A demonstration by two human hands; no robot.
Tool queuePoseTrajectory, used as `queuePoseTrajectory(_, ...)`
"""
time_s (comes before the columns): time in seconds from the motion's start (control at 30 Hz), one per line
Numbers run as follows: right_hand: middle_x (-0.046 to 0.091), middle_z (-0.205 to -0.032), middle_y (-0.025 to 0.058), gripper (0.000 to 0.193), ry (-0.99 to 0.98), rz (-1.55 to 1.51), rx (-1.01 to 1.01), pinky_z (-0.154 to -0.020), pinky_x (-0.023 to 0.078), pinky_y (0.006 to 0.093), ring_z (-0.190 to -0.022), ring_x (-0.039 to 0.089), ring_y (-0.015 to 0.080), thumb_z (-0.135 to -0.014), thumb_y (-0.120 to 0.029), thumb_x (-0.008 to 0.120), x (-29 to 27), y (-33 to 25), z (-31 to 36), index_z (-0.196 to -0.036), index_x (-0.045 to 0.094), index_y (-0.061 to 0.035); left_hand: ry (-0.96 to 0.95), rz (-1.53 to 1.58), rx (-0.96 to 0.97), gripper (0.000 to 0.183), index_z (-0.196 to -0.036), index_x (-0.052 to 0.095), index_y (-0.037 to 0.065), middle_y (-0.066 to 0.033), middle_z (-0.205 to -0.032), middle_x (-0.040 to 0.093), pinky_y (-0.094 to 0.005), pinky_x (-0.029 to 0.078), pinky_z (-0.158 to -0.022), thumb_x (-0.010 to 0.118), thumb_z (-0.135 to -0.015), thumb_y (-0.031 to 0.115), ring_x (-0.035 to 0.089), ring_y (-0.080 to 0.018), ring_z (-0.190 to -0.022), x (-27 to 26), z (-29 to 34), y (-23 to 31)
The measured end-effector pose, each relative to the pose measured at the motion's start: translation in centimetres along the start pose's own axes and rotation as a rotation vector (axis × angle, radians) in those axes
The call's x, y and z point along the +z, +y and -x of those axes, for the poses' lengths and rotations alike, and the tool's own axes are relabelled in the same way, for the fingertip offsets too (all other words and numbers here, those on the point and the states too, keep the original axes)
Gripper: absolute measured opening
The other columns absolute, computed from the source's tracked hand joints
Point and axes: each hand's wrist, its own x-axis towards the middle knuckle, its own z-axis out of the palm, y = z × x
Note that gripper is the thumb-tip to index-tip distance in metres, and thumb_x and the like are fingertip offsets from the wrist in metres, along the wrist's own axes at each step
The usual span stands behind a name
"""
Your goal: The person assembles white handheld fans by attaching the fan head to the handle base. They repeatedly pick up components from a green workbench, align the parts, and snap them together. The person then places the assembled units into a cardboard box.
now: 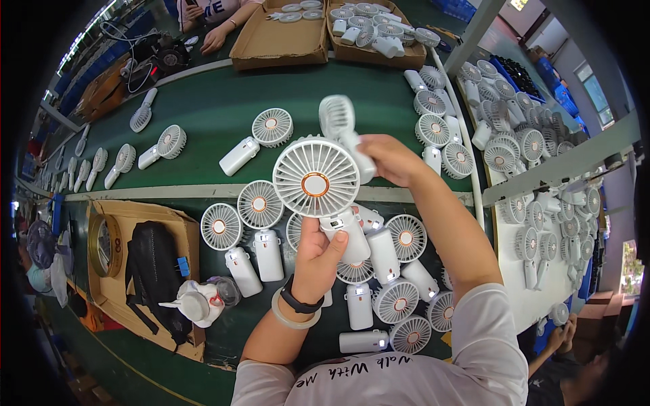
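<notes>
My left hand (318,260) is closed around the handle of a white handheld fan (315,184). The fan's round grille faces up and has an orange ring at its hub. Beyond it, my right hand (393,159) grips a second handheld fan (337,118) by its handle, and this one is smeared by motion. Its head tilts away to the left, over the green conveyor belt (203,95). Below my hands, several similar fans (396,301) lie loosely on the near worktop, some with small lights lit on their handles. My wrist and the held fan partly hide them.
More fans (271,127) lie along the belt. Cardboard trays (277,57) stand at the far side, near another person's hand (215,39). At left, a cardboard box (101,271) holds a tape roll and a black bag (156,271). Crowded fans fill a side table (508,271) beyond a metal post at right.
</notes>
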Motion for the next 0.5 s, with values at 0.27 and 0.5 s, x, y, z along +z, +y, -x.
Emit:
queuePoseTrajectory(0.27, 0.051, -0.104, 0.0188, 0.055, -0.383, -0.981, -0.211, -0.065, 0.051, 0.0414, -0.077, 0.055, 0.0288, -0.083, -0.028, 0.045, 1.7, -1.0, 9.6, -0.131, 0.034, -0.0026, -0.005, 0.080, 0.010, 0.042, -0.129, 0.032, 0.002, -0.0158, -0.117, 0.053, -0.0387, 0.046, -0.090, 0.047, -0.090, 0.008, 0.057, -0.0243, -0.103, 0.1, 0.3, 0.5)
queuePoseTrajectory(0.5, 0.051, -0.106, 0.0161, 0.057, -0.368, -0.772, -0.322, -0.058, 0.046, 0.0331, -0.075, 0.054, 0.0244, -0.090, -0.042, 0.039, 2.8, -1.0, 11.8, -0.131, 0.034, -0.0028, 0.082, 0.196, -0.027, 0.044, -0.127, 0.033, 0.004, -0.0120, -0.111, 0.054, -0.0336, 0.050, -0.080, 0.052, -0.087, 0.006, 0.057, -0.0189, -0.098, 0.7, 0.0, 1.1)
